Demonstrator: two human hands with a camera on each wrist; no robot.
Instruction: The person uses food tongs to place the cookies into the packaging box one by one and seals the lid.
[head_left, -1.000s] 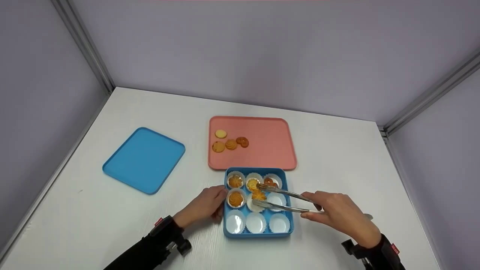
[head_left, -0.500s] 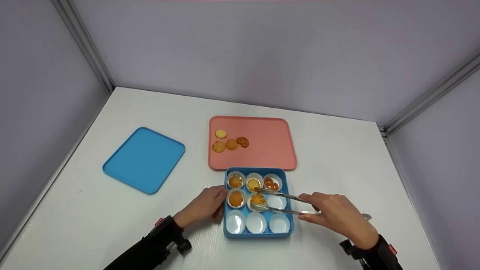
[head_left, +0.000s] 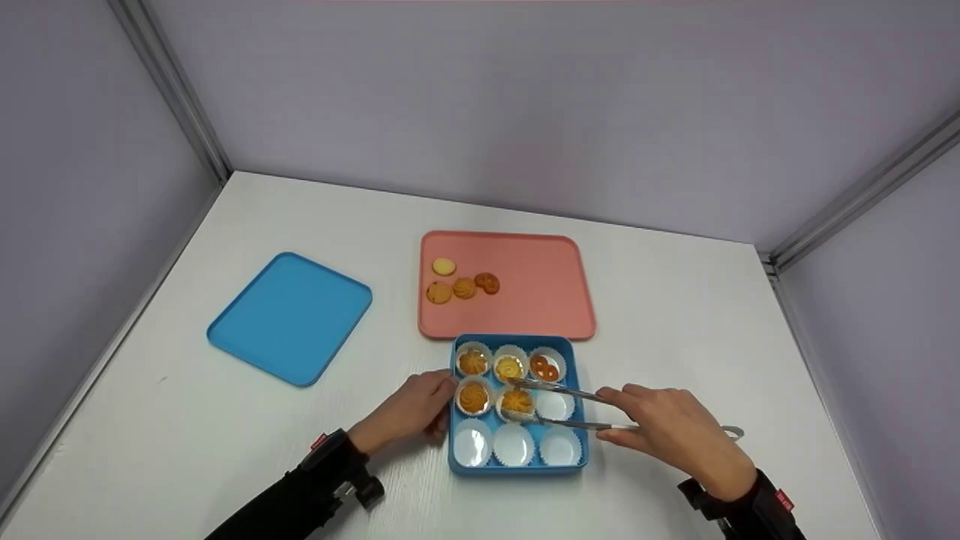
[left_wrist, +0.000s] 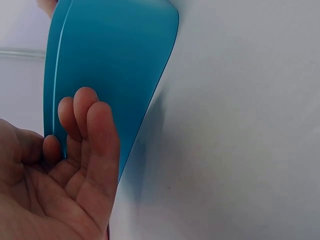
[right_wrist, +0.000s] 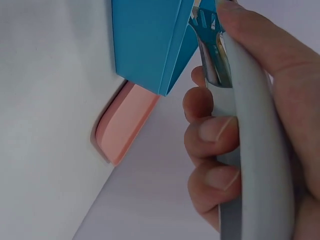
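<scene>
Tongs [head_left: 574, 391] are gripped by right hand [head_left: 671, 424], tips parted around a cookie [head_left: 516, 400]. Blue box [head_left: 517, 472] is seemingly pinched by left hand [head_left: 409, 407].

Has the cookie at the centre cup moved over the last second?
Yes: in the head view, the cookie sits lower in the picture against the blue box, now well within the cup.

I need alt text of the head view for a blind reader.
A right hand holds tongs at a cookie in the middle cup of a blue box; a left hand touches the box. Beyond lies a pink tray with four cookies.
</scene>
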